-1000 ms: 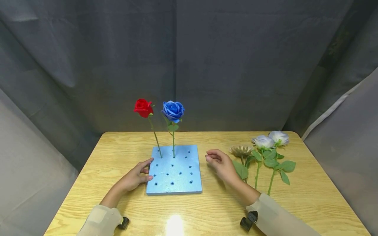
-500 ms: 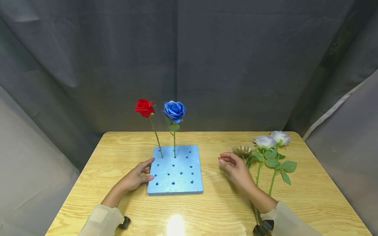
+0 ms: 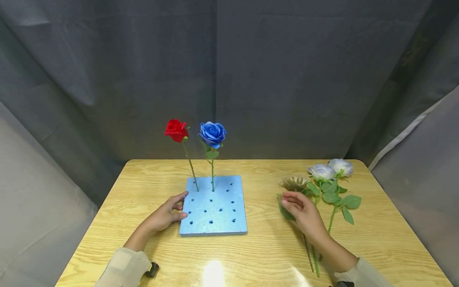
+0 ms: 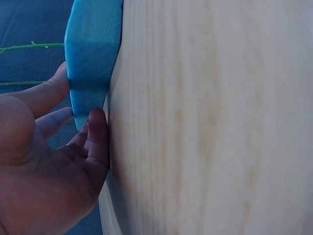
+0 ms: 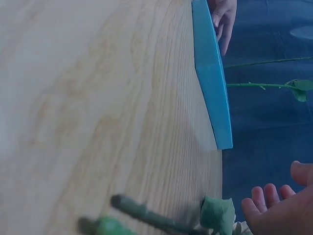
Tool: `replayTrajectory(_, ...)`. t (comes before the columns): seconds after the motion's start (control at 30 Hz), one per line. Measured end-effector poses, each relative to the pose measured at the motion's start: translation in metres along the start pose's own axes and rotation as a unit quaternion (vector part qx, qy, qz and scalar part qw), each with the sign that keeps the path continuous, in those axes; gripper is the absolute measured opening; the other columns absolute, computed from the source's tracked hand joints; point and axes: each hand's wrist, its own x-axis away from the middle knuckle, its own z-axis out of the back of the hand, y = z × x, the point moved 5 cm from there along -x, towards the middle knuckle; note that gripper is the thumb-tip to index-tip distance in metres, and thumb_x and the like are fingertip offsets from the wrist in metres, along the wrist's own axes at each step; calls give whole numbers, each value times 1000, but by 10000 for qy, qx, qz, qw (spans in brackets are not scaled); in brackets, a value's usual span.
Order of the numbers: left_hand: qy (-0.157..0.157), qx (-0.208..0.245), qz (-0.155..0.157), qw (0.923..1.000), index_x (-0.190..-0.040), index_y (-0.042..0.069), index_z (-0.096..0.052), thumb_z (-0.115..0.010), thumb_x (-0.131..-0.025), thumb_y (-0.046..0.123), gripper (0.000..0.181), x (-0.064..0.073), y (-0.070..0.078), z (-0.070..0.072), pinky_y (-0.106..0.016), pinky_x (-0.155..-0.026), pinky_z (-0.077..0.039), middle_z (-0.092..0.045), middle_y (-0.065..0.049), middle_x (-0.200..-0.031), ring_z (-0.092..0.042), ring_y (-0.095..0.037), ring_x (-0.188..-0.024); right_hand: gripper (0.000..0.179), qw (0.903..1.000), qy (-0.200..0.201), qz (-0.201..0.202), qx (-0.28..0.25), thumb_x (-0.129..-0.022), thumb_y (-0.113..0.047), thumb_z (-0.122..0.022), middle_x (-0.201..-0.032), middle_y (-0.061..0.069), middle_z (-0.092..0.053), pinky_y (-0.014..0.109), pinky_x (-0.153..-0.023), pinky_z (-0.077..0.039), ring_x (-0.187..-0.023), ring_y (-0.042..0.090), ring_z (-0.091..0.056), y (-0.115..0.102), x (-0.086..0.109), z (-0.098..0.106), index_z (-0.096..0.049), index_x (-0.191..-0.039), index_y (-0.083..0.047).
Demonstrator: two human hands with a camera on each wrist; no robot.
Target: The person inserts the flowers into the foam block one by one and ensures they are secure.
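A blue foam board (image 3: 224, 203) with rows of holes lies on the table. In it stand a red rose (image 3: 176, 130), its stem leaning left, and a nearly upright blue rose (image 3: 212, 134). My left hand (image 3: 165, 214) holds the board's left edge; in the left wrist view the thumb (image 4: 51, 90) touches the upper side and other fingers meet the edge lower down. My right hand (image 3: 303, 215) hovers over the lying flowers, fingers loosely bent, with nothing between them. Around it lie a beige-brown flower (image 3: 293, 183) and two pale roses, the nearer one (image 3: 320, 172) beside its leaves.
The second pale rose (image 3: 341, 167) lies at the far right, with green leaves (image 3: 352, 201) along its stem. Stems (image 3: 308, 253) run toward the table's front. Grey curtains (image 3: 279, 79) stand behind the wooden table (image 3: 154, 179) and at both sides.
My right hand has moved rightward, from beside the board to over the lying flowers. The left hand stays at the board's edge, and both standing roses keep their places.
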Motion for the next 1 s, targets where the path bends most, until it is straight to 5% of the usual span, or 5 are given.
replayTrajectory(0.27, 21, 4, 6, 10000, -164, 16, -31, -71, -98, 20, 77, 1, 1, 0, -37, -94, -46, -41, -20, -154, -47, -32, -124, 54, 9999, 85, -150, 1, -104, -30, -64, -141, 25, -57, 14, -92, -49, -111, -1, -60, 3, 11, 13, -51, -144, 4)
replayTrajectory(0.7, 11, 66, -109, 9999, -163, 14, -31, -71, -98, 17, 76, 2, 5, 1, -46, -96, -45, -40, -23, -154, -47, -35, -125, 51, 9980, 362, -493, 184, -105, -27, -63, -140, 24, -57, 20, -93, -52, -109, -1, -62, 15, 27, 30, -51, -142, 5)
replayTrajectory(1.0, 33, -44, 39, 10000, -164, 19, -31, -71, -99, 19, 76, 1, 1, 0, -44, -99, -45, -41, -18, -156, -47, -31, -127, 50, 9952, 317, -907, 169, -105, -22, -64, -142, 25, -55, 16, -89, -52, -108, 0, -62, 27, 34, 34, -49, -145, 5)
